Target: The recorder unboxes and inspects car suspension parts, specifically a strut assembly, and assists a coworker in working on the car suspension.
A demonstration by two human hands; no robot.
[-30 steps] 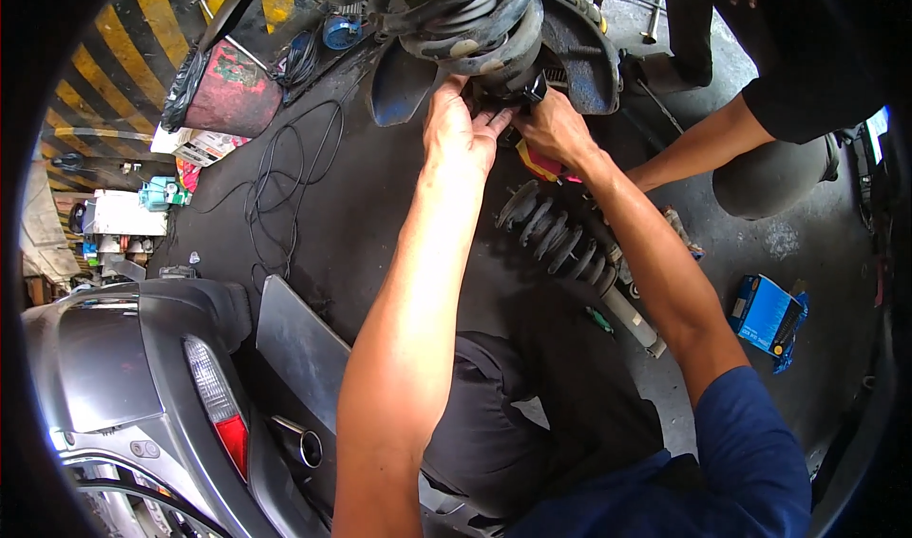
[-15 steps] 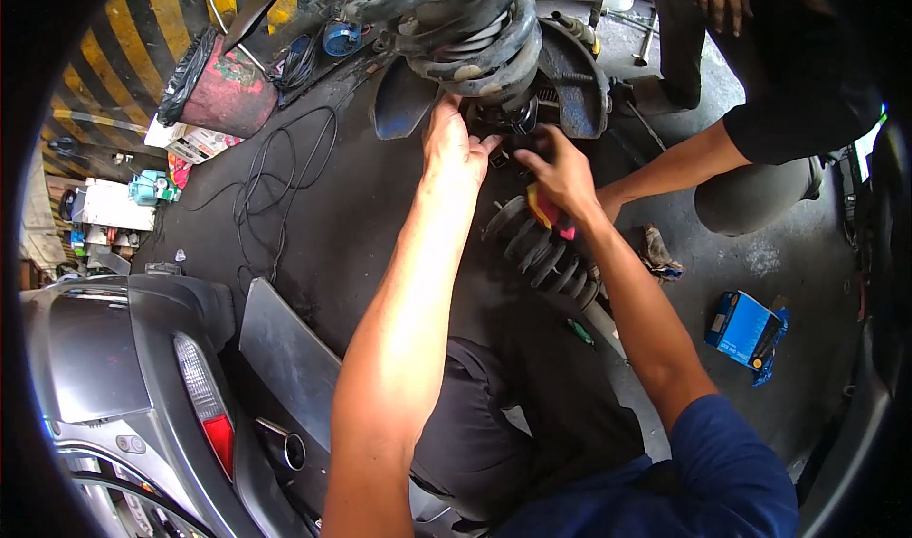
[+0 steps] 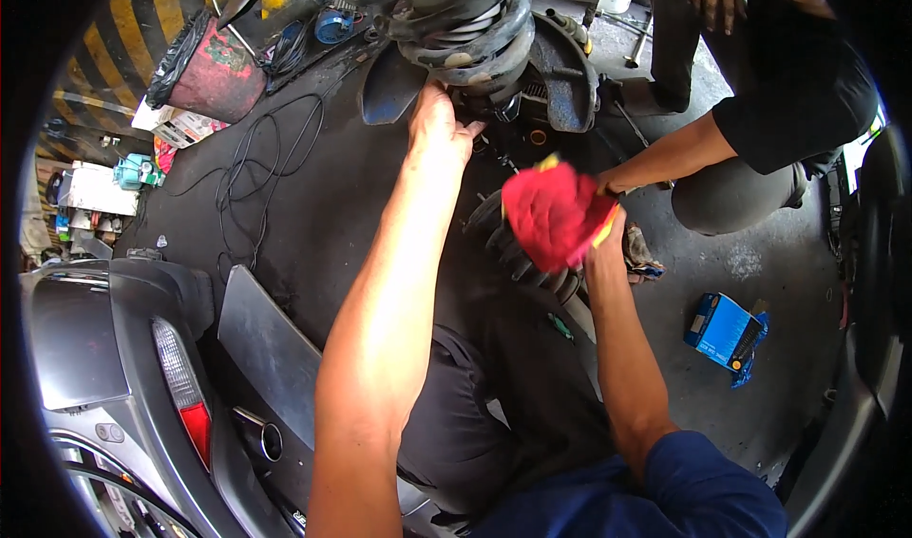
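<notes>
A large dark coil spring [image 3: 465, 39] hangs at the top middle, between two curved, worn blue-black metal plates [image 3: 568, 77]. My left hand [image 3: 435, 130] reaches up to the spring's lower end and is closed around it; some of its fingers are hidden there. Below and to the right, my right hand [image 3: 608, 244] is closed on the edge of a red cloth [image 3: 556, 215] with yellow trim, blurred by motion. A co-worker's forearm [image 3: 665, 166] reaches to the same cloth; that hand is mostly covered by it. Behind the cloth lies a second, smaller spring strut [image 3: 494, 220].
A blue box [image 3: 727, 334] lies on the floor at right, near a crumpled rag [image 3: 644, 253]. At lower left stands a grey car's rear corner [image 3: 161, 377]. Black cable [image 3: 237, 172] loops across the floor by a red bucket [image 3: 218, 73]. The co-worker's knee [image 3: 717, 196] is close by.
My right hand has left the spring's lower end and moved down to the right, taking hold of the red cloth by the co-worker's hand. My left hand stays at the spring.
</notes>
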